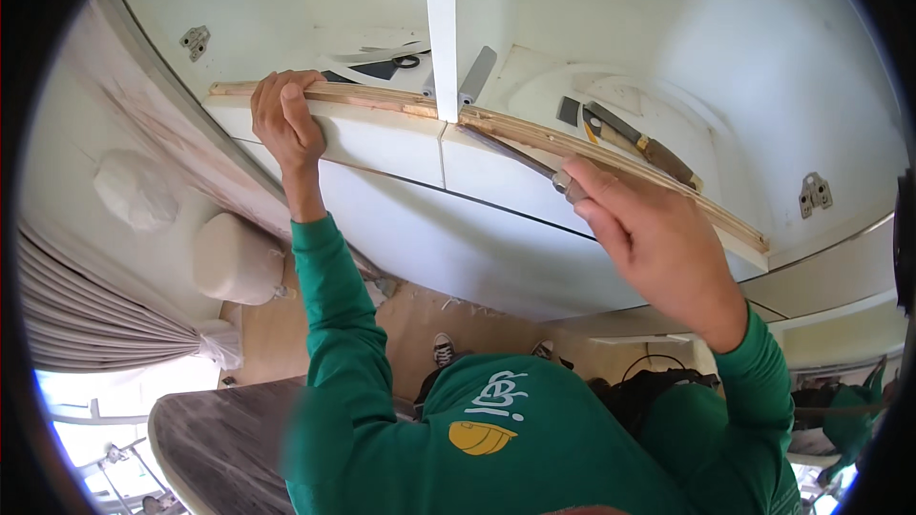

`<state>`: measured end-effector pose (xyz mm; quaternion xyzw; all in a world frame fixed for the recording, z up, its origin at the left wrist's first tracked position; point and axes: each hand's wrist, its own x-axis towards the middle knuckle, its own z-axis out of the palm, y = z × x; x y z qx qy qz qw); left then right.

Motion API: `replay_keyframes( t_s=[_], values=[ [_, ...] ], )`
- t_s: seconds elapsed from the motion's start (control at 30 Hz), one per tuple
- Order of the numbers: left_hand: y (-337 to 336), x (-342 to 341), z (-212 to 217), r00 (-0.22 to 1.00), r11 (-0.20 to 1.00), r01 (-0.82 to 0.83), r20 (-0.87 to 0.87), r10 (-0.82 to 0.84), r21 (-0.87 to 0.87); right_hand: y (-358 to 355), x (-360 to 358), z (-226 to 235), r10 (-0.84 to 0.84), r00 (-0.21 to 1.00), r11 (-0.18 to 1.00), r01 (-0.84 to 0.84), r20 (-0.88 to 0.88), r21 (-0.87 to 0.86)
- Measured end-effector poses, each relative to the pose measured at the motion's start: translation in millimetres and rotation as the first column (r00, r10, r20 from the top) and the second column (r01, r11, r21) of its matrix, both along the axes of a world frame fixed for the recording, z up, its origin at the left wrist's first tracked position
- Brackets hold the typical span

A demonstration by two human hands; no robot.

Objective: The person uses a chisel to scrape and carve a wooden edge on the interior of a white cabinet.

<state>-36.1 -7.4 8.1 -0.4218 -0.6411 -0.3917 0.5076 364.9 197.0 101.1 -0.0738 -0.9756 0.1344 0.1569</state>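
The right hand [658, 238] is closed around the handle of a chisel [510, 153], its long dark blade slanting up and to the left, away from the fingers. The blade's tip is at the front edge of a wooden strip [582, 152], just beside the foot of a white upright panel [441, 19].

The strip runs along the curved front edge of a white cabinet [611, 19], passing above and beyond the right hand and reaching leftward to the left hand [289, 124]. That hand grasps the strip near its left end, fingers bent over the top — well apart from the chisel's tip, with the upright panel between the two hands.

Inside the cabinet, past the strip, a wooden-handled tool [668, 161] lies just above the right hand. Two grey bars stand beside the upright panel, the larger grey bar [477, 74] on its right. Nearer the left hand are scissors [405, 62], and a metal hinge [195, 42] is fixed to the wall farther left.
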Motion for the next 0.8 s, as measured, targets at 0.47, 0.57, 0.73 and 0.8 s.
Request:
replay_keyframes(
  t_s=[0.47, 0.57, 0.73, 0.8],
  values=[
    [-0.9, -3.7, -2.8, 1.0, 1.0, 0.025, -0.003, -0.025, -0.001, 6.8, 15.2, 15.6, -0.001, 1.0, 1.0, 0.001, 0.005, -0.002],
    [-2.0, -6.3, -3.5, 1.0, 1.0, 0.02, -0.002, -0.02, -0.006, 10.9, 7.1, 19.2, 0.039, 0.999, 0.998, -0.039, 0.007, -0.04],
    [-0.4, -9.0, -6.3, 1.0, 1.0, 0.01, -0.017, -0.01, 0.01, 18.4, -2.0, 32.4, 0.066, 0.994, 0.998, -0.063, 0.084, -0.031],
    [-0.3, -9.6, -7.0, 1.0, 1.0, 0.012, -0.016, -0.012, 0.008, 19.0, -6.5, 33.3, 0.071, 0.992, 0.997, -0.067, 0.105, -0.034]
  ],
)
